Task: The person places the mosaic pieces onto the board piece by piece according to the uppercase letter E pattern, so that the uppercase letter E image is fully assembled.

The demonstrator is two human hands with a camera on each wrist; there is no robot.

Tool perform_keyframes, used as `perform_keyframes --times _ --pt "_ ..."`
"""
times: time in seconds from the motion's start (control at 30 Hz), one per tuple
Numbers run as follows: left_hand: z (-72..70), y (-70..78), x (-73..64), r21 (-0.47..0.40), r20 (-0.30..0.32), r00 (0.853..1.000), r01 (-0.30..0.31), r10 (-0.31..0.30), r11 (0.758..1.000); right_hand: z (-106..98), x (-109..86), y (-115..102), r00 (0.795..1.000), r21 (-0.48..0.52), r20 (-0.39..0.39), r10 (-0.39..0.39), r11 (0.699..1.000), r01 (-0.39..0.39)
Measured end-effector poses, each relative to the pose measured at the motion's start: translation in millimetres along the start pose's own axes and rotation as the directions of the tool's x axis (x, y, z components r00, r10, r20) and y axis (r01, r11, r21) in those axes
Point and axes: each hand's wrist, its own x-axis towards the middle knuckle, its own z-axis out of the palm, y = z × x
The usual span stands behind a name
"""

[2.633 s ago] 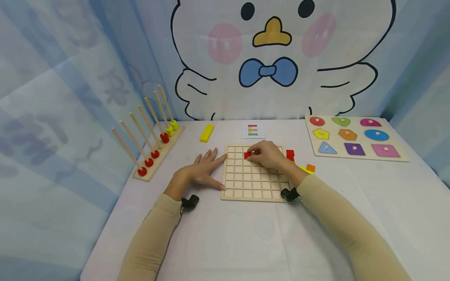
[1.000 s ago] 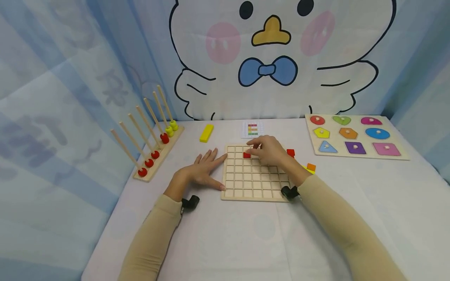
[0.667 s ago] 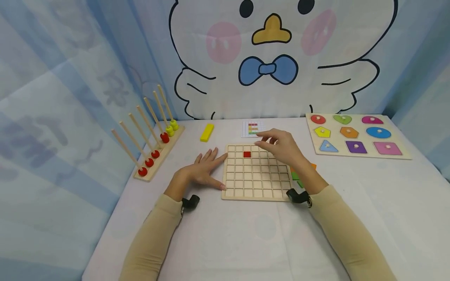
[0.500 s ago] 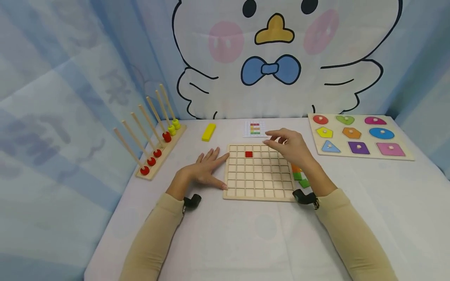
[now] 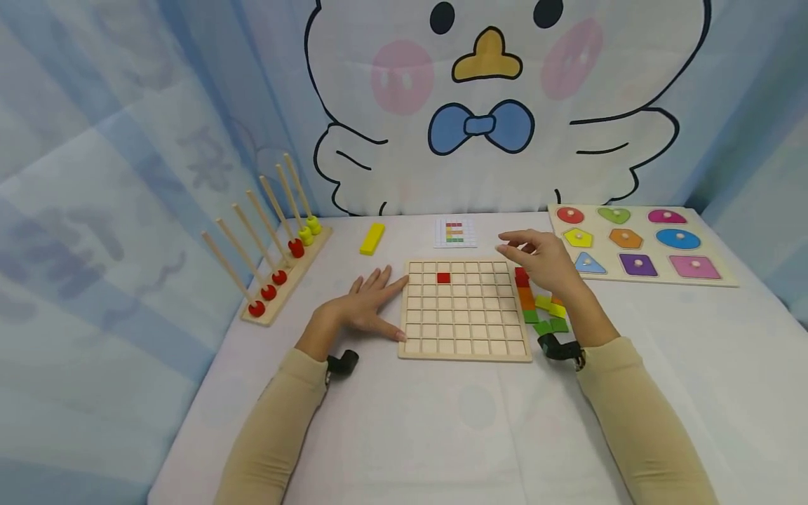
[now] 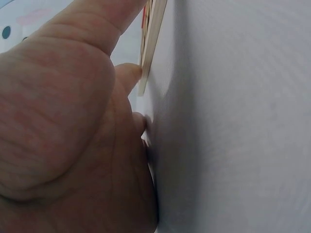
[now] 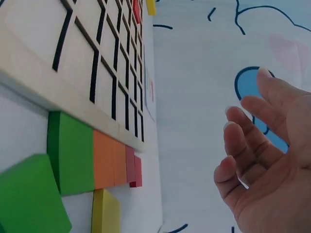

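Observation:
A wooden grid board (image 5: 465,347) lies on the table with one red square tile (image 5: 444,278) in a cell of its second row. My left hand (image 5: 362,305) is spread flat at the board's left edge, thumb and forefinger touching the frame. Above the board's upper right corner hovers my right hand (image 5: 539,259), holding nothing, its fingers loosely bent in the right wrist view. Below it, along the right edge, stand red tiles (image 5: 522,277), orange tiles (image 5: 527,299) and a green tile (image 7: 75,153). Loose yellow tiles (image 5: 557,310) and green tiles (image 5: 559,325) lie beside them.
A pattern card (image 5: 454,233) lies behind the board, with a yellow block (image 5: 372,239) to its left. A peg stand with rings (image 5: 287,277) is at the left. A shape puzzle (image 5: 650,244) is at the back right.
My right hand has let go of the red tile, leaving it in the grid, and has moved right past the board's corner. My left hand has stayed in place.

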Motion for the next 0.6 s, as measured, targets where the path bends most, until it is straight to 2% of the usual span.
perform_keyframes --times 0.3,0.6 --pt "1.3 -3.5 -0.2 -0.011 -0.006 1.000 -0.009 0.009 1.000 -5.7 3.6 20.7 0.997 -0.024 0.011 0.080 0.997 -0.080" --pt "1.2 -3.2 0.4 -0.010 -0.007 1.000 -0.013 0.013 1.000 -11.9 3.7 37.5 0.987 -0.061 0.060 0.150 0.987 -0.146"
